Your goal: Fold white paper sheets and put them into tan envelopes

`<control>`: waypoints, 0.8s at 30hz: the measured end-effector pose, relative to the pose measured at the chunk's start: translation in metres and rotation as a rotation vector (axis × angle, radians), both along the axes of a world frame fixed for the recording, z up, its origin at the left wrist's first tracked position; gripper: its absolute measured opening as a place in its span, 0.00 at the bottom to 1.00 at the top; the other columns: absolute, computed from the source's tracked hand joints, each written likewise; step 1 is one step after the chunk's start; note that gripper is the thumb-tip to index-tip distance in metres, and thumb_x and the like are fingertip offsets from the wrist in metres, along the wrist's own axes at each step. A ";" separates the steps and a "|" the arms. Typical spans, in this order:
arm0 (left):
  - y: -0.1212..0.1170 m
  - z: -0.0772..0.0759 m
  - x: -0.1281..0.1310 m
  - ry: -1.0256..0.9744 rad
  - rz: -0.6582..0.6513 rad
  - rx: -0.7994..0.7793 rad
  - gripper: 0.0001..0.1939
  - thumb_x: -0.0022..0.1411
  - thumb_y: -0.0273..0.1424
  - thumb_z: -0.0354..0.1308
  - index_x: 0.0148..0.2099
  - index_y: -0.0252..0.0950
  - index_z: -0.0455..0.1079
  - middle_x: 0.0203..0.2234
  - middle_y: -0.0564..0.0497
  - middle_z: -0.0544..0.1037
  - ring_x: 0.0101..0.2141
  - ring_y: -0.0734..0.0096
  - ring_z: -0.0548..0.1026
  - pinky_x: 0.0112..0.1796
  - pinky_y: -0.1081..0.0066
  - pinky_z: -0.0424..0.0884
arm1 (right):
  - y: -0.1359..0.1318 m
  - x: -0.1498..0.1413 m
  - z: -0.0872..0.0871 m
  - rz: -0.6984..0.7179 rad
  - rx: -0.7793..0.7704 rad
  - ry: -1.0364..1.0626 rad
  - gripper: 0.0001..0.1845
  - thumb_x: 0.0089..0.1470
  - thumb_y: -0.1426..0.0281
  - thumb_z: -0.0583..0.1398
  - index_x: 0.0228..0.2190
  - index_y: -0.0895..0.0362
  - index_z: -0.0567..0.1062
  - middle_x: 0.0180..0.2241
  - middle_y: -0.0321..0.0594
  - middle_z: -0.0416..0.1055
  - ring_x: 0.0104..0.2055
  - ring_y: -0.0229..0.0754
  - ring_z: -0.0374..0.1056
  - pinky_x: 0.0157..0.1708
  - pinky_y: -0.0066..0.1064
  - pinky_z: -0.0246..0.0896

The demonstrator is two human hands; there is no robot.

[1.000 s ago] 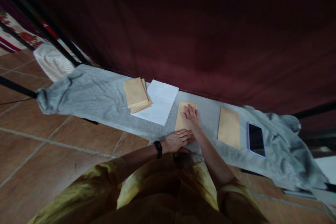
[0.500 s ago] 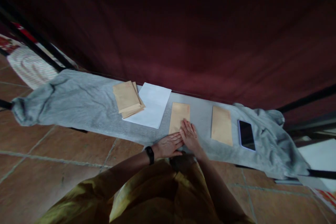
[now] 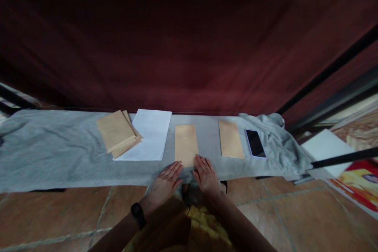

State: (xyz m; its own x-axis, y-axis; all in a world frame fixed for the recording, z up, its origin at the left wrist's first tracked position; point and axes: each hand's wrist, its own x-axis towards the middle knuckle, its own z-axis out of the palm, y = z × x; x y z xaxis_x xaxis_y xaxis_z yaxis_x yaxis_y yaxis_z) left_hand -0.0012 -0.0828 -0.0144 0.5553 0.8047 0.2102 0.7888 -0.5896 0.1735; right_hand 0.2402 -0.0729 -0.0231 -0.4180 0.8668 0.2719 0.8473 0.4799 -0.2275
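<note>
A brown paper envelope [image 3: 186, 143] lies flat on the grey cloth directly before me. At its near left corner rest the fingertips of my left hand [image 3: 165, 183], stretched out, with a black band on the wrist. My right hand [image 3: 206, 175] lies at the near right corner, its fingers extended and slightly apart. Neither hand is closed round anything. Another brown envelope [image 3: 231, 139] lies to the right. On the left, a small pile of brown envelopes [image 3: 116, 130] overlaps a stack of white paper [image 3: 152, 134].
A phone [image 3: 255, 143] with a pale purple edge lies right of the envelopes. The grey cloth [image 3: 59, 145] covers a long narrow bench and bunches at its right end. Behind hangs a dark red curtain [image 3: 189, 67]. Black metal bars [image 3: 330, 69] rise at the right, above a tiled floor.
My hands have parted: earlier the right lay over the envelope beside the left, and both have drawn back to its near corners. The view has turned, levelling the bench.
</note>
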 end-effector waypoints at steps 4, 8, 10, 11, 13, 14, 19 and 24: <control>0.017 0.002 0.006 0.141 0.054 -0.042 0.24 0.68 0.22 0.45 0.63 0.33 0.68 0.60 0.39 0.72 0.61 0.57 0.70 0.58 0.57 0.71 | 0.003 0.001 0.000 -0.041 -0.041 0.036 0.23 0.68 0.68 0.53 0.61 0.58 0.69 0.62 0.45 0.67 0.64 0.45 0.63 0.65 0.42 0.56; 0.031 0.014 0.015 0.342 0.005 -0.059 0.33 0.58 0.11 0.43 0.63 0.33 0.67 0.61 0.39 0.71 0.61 0.59 0.70 0.56 0.59 0.72 | 0.009 -0.004 0.001 -0.084 -0.075 0.088 0.22 0.68 0.66 0.52 0.60 0.56 0.69 0.63 0.42 0.67 0.63 0.46 0.64 0.65 0.42 0.56; 0.035 0.019 0.019 0.399 -0.022 -0.036 0.35 0.56 0.09 0.42 0.62 0.32 0.68 0.60 0.38 0.72 0.60 0.59 0.70 0.55 0.60 0.73 | 0.010 -0.008 0.001 -0.102 -0.087 0.117 0.22 0.67 0.66 0.53 0.60 0.55 0.70 0.63 0.42 0.67 0.62 0.47 0.65 0.65 0.43 0.56; 0.036 0.022 0.021 0.416 -0.028 -0.025 0.35 0.55 0.09 0.42 0.62 0.32 0.68 0.60 0.38 0.73 0.60 0.58 0.71 0.55 0.60 0.74 | 0.010 -0.010 0.001 -0.110 -0.094 0.135 0.22 0.67 0.67 0.53 0.60 0.55 0.70 0.62 0.43 0.68 0.62 0.47 0.65 0.65 0.44 0.56; 0.037 0.026 0.025 0.426 -0.025 -0.016 0.35 0.55 0.09 0.43 0.61 0.32 0.69 0.58 0.37 0.74 0.59 0.57 0.72 0.53 0.61 0.75 | 0.011 -0.013 0.001 -0.132 -0.117 0.197 0.22 0.65 0.69 0.54 0.59 0.55 0.70 0.62 0.44 0.68 0.61 0.49 0.65 0.64 0.45 0.57; 0.037 0.028 0.026 0.420 -0.017 -0.016 0.34 0.55 0.09 0.43 0.61 0.32 0.69 0.58 0.37 0.74 0.58 0.57 0.73 0.51 0.62 0.76 | 0.011 -0.014 0.002 -0.154 -0.131 0.249 0.23 0.64 0.70 0.55 0.59 0.55 0.71 0.61 0.45 0.69 0.61 0.50 0.66 0.64 0.46 0.57; 0.038 0.039 0.028 0.324 0.070 0.000 0.31 0.60 0.13 0.45 0.63 0.32 0.67 0.56 0.39 0.75 0.57 0.59 0.74 0.51 0.64 0.75 | 0.011 -0.009 0.009 -0.415 -0.313 0.850 0.16 0.58 0.65 0.59 0.47 0.56 0.76 0.49 0.50 0.75 0.55 0.55 0.68 0.60 0.49 0.61; 0.029 0.042 0.039 0.253 0.089 0.000 0.29 0.61 0.14 0.45 0.61 0.36 0.68 0.55 0.42 0.77 0.56 0.60 0.74 0.52 0.62 0.75 | 0.015 -0.011 0.008 -0.453 -0.629 1.245 0.24 0.54 0.46 0.59 0.31 0.55 0.75 0.28 0.41 0.76 0.28 0.45 0.72 0.28 0.37 0.72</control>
